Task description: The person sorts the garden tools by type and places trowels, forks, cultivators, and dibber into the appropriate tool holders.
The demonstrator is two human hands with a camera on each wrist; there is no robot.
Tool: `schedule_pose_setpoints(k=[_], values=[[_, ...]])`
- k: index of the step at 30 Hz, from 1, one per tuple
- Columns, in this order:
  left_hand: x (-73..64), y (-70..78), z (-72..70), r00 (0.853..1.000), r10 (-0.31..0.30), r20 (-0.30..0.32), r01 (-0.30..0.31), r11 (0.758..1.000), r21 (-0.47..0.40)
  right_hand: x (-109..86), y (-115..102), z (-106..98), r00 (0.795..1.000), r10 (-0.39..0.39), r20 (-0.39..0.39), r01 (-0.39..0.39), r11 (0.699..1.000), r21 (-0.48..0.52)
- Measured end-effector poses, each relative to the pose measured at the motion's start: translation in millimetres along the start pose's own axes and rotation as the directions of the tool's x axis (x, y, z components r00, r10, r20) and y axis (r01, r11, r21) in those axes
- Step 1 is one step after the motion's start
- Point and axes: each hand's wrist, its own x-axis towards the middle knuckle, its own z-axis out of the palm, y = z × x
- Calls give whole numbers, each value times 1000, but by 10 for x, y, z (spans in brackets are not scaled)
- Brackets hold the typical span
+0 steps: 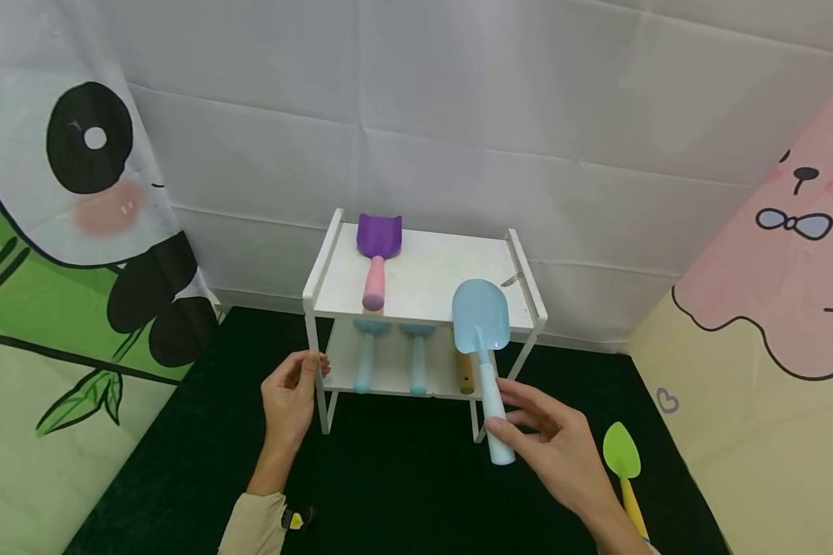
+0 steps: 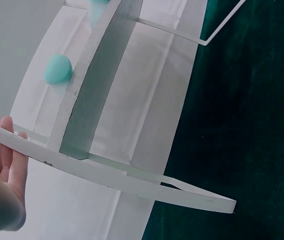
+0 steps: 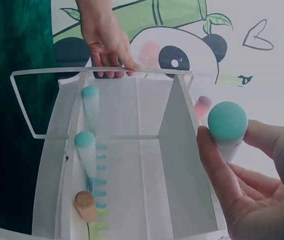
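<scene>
My right hand (image 1: 558,443) holds a light-blue toy shovel (image 1: 481,316) by its pale handle, between thumb and fingers. The blade points up and overlaps the front right of the white two-tier shelf (image 1: 444,266). In the right wrist view the handle's rounded turquoise end (image 3: 227,121) faces the camera. My left hand (image 1: 289,397) grips the shelf's left front leg, fingers around the white bar (image 2: 107,180) in the left wrist view. On the top tier lies a purple scoop (image 1: 379,235) with a pink handle.
Two light-blue-handled rakes (image 1: 364,362) and a brown-handled tool (image 1: 465,374) with green tines lie on the lower tier. A green trowel (image 1: 622,451) with a yellow handle is on the dark green floor (image 1: 389,486) at right. A white cloth wall (image 1: 444,100) stands behind.
</scene>
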Motion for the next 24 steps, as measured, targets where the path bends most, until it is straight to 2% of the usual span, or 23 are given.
schedule_pose_setpoints(k=[11, 24], values=[[-11, 11, -10, 1000, 2, 7, -2, 1000, 14, 199, -42, 17, 1000, -7, 15, 7, 1000, 26], [-17, 18, -11, 1000, 3, 2, -3, 999, 40, 512, -122, 60, 999, 2, 32, -5, 994, 105]])
